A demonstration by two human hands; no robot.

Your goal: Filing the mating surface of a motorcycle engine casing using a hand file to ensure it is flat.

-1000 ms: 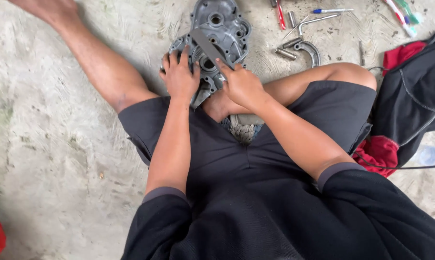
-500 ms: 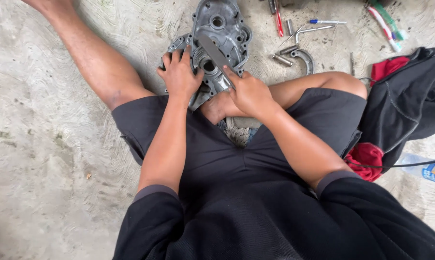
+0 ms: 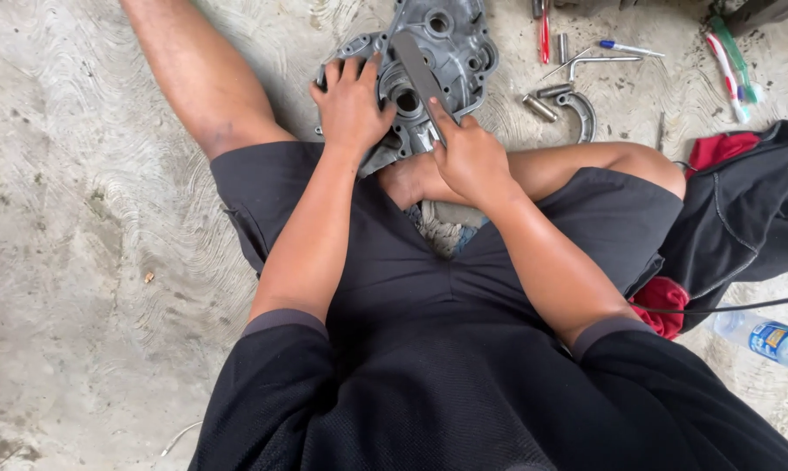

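The person sat on the concrete floor (image 3: 80,262) with a grey metal engine cover (image 3: 451,44) lying between the legs, just past the knees. The left hand (image 3: 352,105) lay flat on the near left part of the cover, its fingers (image 3: 349,71) spread and pressing down on the metal. The right hand (image 3: 468,157) gripped the lower end of a flat metal file (image 3: 418,74), fingers curled around it and the forefinger stretched along the blade; the file rested slantwise across the cover's face. Beyond the cover lay a red-handled screwdriver (image 3: 545,33), a curved metal part (image 3: 583,113) and a blue pen (image 3: 625,48). A black cloth (image 3: 743,218) sat by the right knee, with a plastic bottle (image 3: 764,336) near it.
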